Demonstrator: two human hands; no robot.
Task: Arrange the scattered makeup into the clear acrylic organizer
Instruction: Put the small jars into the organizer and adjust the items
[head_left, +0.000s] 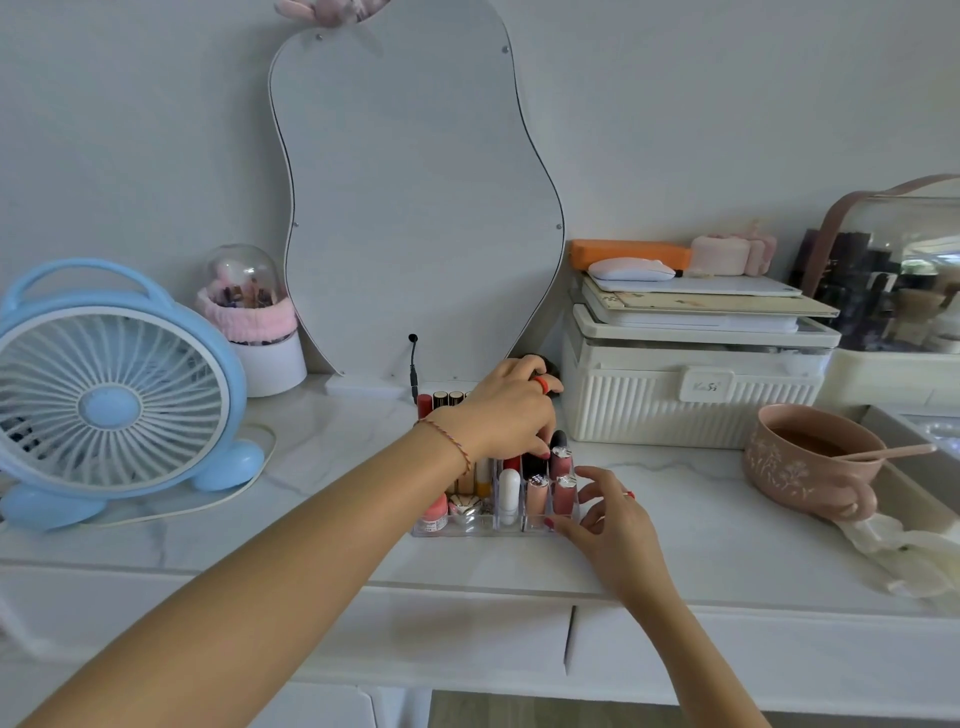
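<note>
The clear acrylic organizer (470, 530) stands mid-desk, in front of the mirror. Its slots hold a white tube (509, 491), two pink gloss tubes (537, 500), a pink jar (435, 512), a shell-shaped compact (464, 504) and several lipsticks (440, 399) at the back. My left hand (511, 410) reaches over the organizer from the left, fingertips pinched on a black lipstick (535, 466) in a middle slot. My right hand (613, 525) is at the organizer's front right corner, fingers spread, with the thumb touching its front wall.
A blue desk fan (111, 400) stands at the left with its cable trailing. Behind it is a domed brush holder (249, 312), and the mirror (415, 208) leans on the wall. A white ribbed box (691, 400) sits right of the organizer, a pink mug with a spoon (810, 462) farther right.
</note>
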